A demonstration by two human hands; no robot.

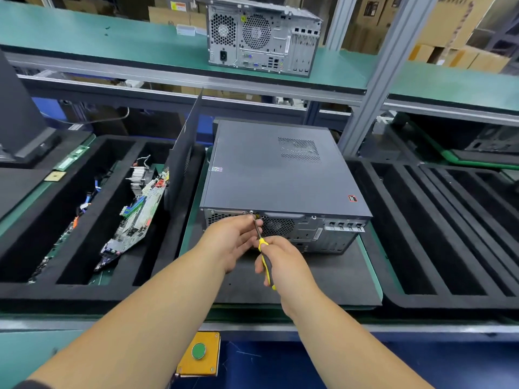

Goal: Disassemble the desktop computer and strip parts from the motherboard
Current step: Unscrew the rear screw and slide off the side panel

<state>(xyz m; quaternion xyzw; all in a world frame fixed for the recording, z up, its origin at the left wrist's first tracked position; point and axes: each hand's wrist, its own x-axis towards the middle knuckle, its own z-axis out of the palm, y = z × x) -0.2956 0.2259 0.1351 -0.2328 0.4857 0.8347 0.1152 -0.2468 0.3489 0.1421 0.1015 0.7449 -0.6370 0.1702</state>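
Computer case [283,169]: it is being kept flat on a dark mat on the bench [370,265], rear panel turned toward the person, side cover not yet removed.

Screwdriver [265,258]: a yellow-and-black handle is being held just in front of the case's rear panel, with the shaft being angled up to a screw [251,212] at the panel's top edge, left of the rear fan grille.

Right hand [283,265]: the fingers are being kept curled round the screwdriver handle, in front of the case.

Left hand [234,242]: it is being held at the rear panel just left of the shaft; its fingers are being kept loosely bent, the tips being brought up to the shaft near the screw. Whether the shaft is actually being pinched cannot be told.

Risk, tip slipping: the shaft is being held at a slant to the screw, so the tip is likely being exposed to slipping out and rounding the head or striking the left fingertips.

Risk, lost screw: once loosened, the screw could be dropped off the panel edge onto the mat or into the foam tray [84,287] left of the case.

Risk, case shifting: the case is not being braced, so a hard push could be sliding it away.
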